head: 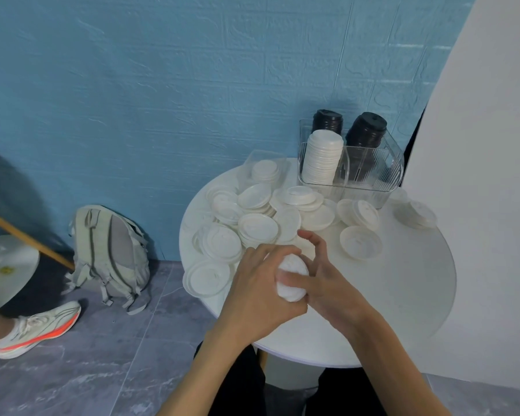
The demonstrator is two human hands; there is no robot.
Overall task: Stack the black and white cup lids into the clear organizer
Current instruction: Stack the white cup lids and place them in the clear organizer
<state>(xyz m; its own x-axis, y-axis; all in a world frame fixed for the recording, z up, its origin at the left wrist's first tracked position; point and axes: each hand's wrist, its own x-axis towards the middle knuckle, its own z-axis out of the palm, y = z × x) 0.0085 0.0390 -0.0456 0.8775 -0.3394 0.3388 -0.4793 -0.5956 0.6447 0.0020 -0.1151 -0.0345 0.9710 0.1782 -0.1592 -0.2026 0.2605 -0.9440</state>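
While loose lids (257,226) litter the table (403,295), both hands, left (260,291) and right (327,283), clasp a white stack (291,274) mid-frame, fingers curled around it.

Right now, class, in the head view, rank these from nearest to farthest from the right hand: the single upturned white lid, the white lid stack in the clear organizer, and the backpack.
From the right hand:
1. Single upturned white lid, on the table just beyond it.
2. White lid stack, in the clear organizer at the table's back.
3. Backpack, on the floor far left.
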